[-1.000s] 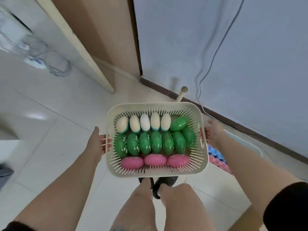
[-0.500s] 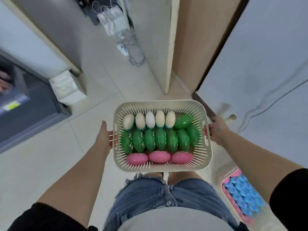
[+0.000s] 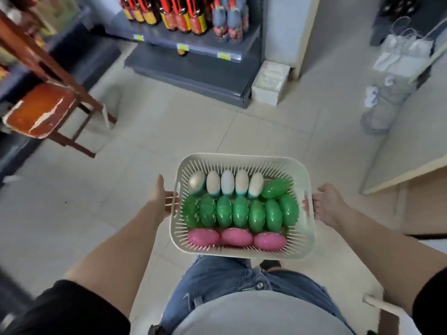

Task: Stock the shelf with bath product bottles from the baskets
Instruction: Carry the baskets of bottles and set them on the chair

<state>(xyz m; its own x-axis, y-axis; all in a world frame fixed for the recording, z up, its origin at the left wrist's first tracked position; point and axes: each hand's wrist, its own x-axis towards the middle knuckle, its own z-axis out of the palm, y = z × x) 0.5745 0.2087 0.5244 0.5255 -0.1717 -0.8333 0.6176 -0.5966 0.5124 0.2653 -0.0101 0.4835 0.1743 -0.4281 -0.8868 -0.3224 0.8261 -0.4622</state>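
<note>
Head view looks down on a cream slotted plastic basket (image 3: 300, 175) carried level in front of the person's waist, above the pale tiled floor (image 3: 169, 141). The left hand (image 3: 160, 201) grips the basket's left wall, with its fingers hooked through the handle slot. The right hand (image 3: 325, 205) grips the right wall in the same way, fingertips curled into that handle opening. Both hands are clenched on the basket.

Inside, the bath product bottles lie in three rows. White oval bottles with pale blue ends (image 3: 227, 182) fill the far row, five side by side. Green oval bottles (image 3: 239, 212) make up the middle row, packed touching one another, with one more green bottle lying tilted at the far right, beside the white row. Three pink oval bottles (image 3: 235, 236) lie end to end along the near wall.

Beyond the basket, a dark grey store shelf (image 3: 193, 68) stands on the floor, with dark bottles bearing red and yellow labels (image 3: 180, 19) on an upper tier. A white box (image 3: 269, 83) sits just beside the shelf's right end. A wooden stool with a worn orange seat (image 3: 40, 110) stands at the left. Blue denim shorts (image 3: 232, 281) show below the basket.
</note>
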